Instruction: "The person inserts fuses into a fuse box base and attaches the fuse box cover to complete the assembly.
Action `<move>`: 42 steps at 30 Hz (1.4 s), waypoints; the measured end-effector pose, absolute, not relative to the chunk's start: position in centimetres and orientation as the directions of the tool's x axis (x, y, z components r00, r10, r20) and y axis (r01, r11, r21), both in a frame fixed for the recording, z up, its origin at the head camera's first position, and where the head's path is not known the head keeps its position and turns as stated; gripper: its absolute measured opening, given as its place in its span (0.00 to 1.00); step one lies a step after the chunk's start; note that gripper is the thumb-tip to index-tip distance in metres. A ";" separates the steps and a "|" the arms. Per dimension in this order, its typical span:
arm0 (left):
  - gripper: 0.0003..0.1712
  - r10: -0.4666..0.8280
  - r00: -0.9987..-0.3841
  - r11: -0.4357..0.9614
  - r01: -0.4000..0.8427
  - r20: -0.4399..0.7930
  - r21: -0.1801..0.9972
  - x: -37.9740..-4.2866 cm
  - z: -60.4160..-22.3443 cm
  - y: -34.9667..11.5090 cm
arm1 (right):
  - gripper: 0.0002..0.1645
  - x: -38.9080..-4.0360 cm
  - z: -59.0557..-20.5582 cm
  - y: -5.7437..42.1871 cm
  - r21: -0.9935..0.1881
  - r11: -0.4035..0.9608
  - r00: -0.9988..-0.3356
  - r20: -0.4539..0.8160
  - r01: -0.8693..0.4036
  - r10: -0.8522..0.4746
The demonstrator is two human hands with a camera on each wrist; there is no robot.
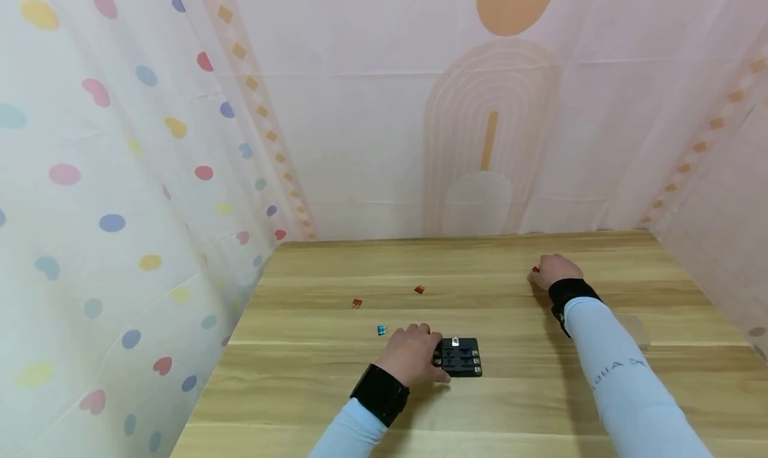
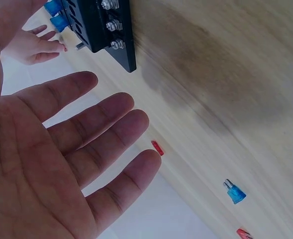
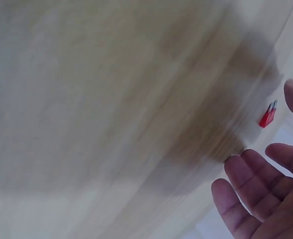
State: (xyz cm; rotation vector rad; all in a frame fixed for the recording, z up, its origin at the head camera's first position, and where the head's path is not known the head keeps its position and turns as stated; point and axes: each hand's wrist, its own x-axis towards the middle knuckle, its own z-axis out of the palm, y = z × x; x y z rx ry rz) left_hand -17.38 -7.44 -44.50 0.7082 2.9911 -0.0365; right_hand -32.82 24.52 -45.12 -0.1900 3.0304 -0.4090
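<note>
A black fuse block [image 1: 462, 358] lies on the wooden table, with silver screw terminals along its sides. In the left wrist view, blue fuses [image 2: 59, 22] stand in it. My left hand [image 1: 413, 355] is at the block's left side, its fingers spread and relaxed; whether the thumb touches the block is hidden. Farther back on the right, my right hand [image 1: 558, 271] reaches down over a red blade fuse [image 3: 268, 115]. That fuse lies between the thumb and the extended fingers, which appear apart from it.
Left of the block lie a loose blue fuse [image 1: 381, 330] and two red fuses, one farther left [image 1: 357, 303] and one farther back [image 1: 419, 289]. A clear, flat item [image 1: 635, 330] is partly behind the right forearm. Patterned curtains [image 1: 372, 145] border the table [image 1: 300, 405].
</note>
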 end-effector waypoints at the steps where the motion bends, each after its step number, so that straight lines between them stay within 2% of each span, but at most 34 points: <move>1: 0.43 0.448 -0.891 0.893 0.450 -0.072 -0.010 -17.4 -44.5 -7.4 | 0.20 -32.8 -45.1 24.4 -0.266 0.958 -0.989 -0.062 -0.110 -0.131; 7: 0.43 0.456 -0.887 0.888 0.458 -0.074 -0.025 -17.2 -44.7 -7.4 | 0.18 -33.0 -45.5 23.8 -0.254 0.961 -0.990 -0.054 -0.113 -0.130; 14: 0.43 0.460 -0.885 0.887 0.462 -0.075 -0.016 -16.9 -45.0 -7.4 | 0.12 -33.3 -46.4 23.2 -0.183 0.959 -0.976 0.011 -0.216 -0.217; 22: 0.43 0.454 -0.888 0.890 0.456 -0.068 -0.015 -17.2 -44.8 -7.3 | 0.14 -33.6 -46.6 22.8 -0.179 0.942 -0.958 0.101 -0.284 -0.270; 28: 0.43 0.459 -0.886 0.888 0.460 -0.064 -0.015 -17.4 -44.7 -7.2 | 0.15 -33.4 -46.7 22.8 -0.177 0.945 -0.961 0.080 -0.275 -0.265; 33: 0.43 0.457 -0.887 0.889 0.458 -0.060 -0.012 -17.4 -44.7 -7.3 | 0.07 -33.3 -46.5 22.8 -0.164 0.954 -0.968 0.061 -0.251 -0.244; 37: 0.43 0.459 -0.886 0.887 0.461 -0.060 -0.012 -17.4 -44.7 -7.4 | 0.11 -32.9 -46.4 22.7 -0.153 0.962 -0.974 0.041 -0.225 -0.221; 42: 0.43 0.458 -0.887 0.889 0.459 -0.067 -0.002 -17.3 -44.7 -7.4 | 0.09 -32.8 -46.3 22.5 -0.157 0.966 -0.979 0.059 -0.203 -0.196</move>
